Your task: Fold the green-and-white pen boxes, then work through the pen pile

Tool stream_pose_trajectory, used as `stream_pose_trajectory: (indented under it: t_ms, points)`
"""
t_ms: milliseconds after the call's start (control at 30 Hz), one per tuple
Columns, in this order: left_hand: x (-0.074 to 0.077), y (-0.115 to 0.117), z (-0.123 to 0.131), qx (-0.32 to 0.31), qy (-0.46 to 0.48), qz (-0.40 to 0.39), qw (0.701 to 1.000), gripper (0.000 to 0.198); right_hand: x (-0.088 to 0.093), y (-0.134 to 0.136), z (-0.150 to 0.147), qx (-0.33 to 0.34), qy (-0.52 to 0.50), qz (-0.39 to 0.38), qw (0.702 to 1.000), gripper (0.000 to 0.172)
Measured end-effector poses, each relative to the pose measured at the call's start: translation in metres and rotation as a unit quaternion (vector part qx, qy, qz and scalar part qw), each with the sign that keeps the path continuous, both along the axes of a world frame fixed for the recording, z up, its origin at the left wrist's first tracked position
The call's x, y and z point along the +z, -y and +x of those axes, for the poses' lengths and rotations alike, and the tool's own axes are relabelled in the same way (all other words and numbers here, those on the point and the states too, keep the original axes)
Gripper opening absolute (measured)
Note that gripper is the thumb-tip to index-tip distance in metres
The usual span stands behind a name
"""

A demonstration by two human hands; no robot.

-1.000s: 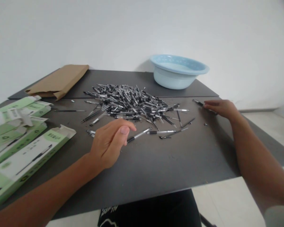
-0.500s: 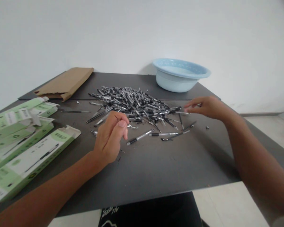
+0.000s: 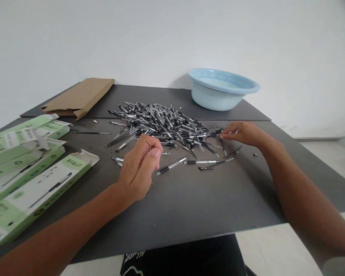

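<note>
My left hand is closed above the near left side of the pen heap, thumb pressed against the curled fingers. Whatever it holds is hidden, apart from a tiny light bit by the fingertips. At the right end of the heap of black-and-clear pens is my right hand. Its fingers are bent together at the pen ends, and what lies between them cannot be made out. A clear pen with a black grip lies just right of my left hand. Another pen and a thin dark piece lie farther right.
Green-and-white pen boxes overlap along the left side of the dark table. A brown cardboard package lies at the back left. The light blue basin stands at the back right. A small metal-coloured piece lies beyond my right forearm.
My right hand has moved slightly left and down to the heap's edge, its fingers more bent. My left hand stays closed, shifted slightly right in view. The view itself has shifted a little.
</note>
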State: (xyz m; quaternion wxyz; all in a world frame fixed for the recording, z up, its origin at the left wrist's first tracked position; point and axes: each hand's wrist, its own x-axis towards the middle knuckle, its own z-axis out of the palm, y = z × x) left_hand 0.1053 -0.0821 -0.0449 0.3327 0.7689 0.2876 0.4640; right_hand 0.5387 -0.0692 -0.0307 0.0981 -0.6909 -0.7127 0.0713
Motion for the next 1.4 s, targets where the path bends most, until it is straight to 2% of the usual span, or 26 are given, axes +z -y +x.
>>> stream_pose_trajectory:
  t_ms: [233, 533, 733, 933, 1400]
  points:
    - [0.003, 0.001, 0.0, 0.007, 0.003, -0.008, 1.0, 0.027, 0.001, -0.002, 0.0, 0.0, 0.0, 0.01, 1.0, 0.025]
    - [-0.01, -0.003, 0.0, -0.008, 0.01, 0.007, 1.0, 0.027, -0.005, -0.003, 0.003, -0.007, -0.001, 0.035, 0.999, 0.028]
    - [-0.005, -0.002, 0.0, -0.016, -0.009, -0.008, 1.0, 0.029, -0.009, -0.006, 0.007, -0.007, -0.003, 0.035, 0.999, 0.027]
    - [-0.007, -0.002, 0.0, -0.013, 0.003, 0.008, 1.0, 0.029, -0.013, -0.007, 0.008, -0.011, -0.003, 0.046, 0.999, 0.037]
    - [-0.003, 0.0, 0.0, -0.034, -0.016, 0.031, 0.999, 0.032, -0.018, -0.011, 0.001, -0.005, 0.003, 0.031, 1.0, 0.031]
